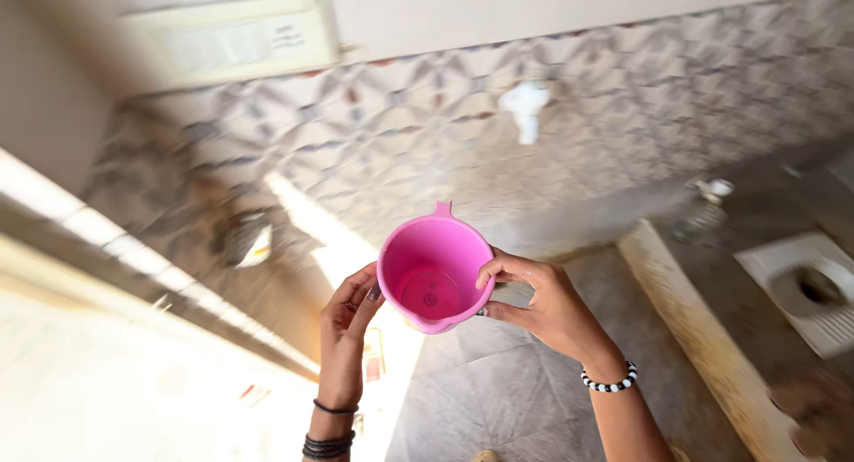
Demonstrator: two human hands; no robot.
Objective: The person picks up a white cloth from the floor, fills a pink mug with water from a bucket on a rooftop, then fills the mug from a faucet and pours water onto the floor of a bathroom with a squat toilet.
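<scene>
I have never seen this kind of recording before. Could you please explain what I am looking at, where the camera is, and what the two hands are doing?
There is no machine here. A person wears a camera on the head, so the one picture looks down at that person's own two bare hands.

The left hand and the right hand together hold a pink plastic mug, one hand on each side. Its open mouth faces the camera, and it looks empty inside.

The room is a tiled bathroom, seen tilted and a little blurred. Below the hands is a grey stone floor. Behind them is a patterned tile wall with a white tap. At the right edge is a white floor-level toilet, beyond a low raised step. The right wrist wears a black and white bead bracelet, the left wrist dark bands.
</scene>
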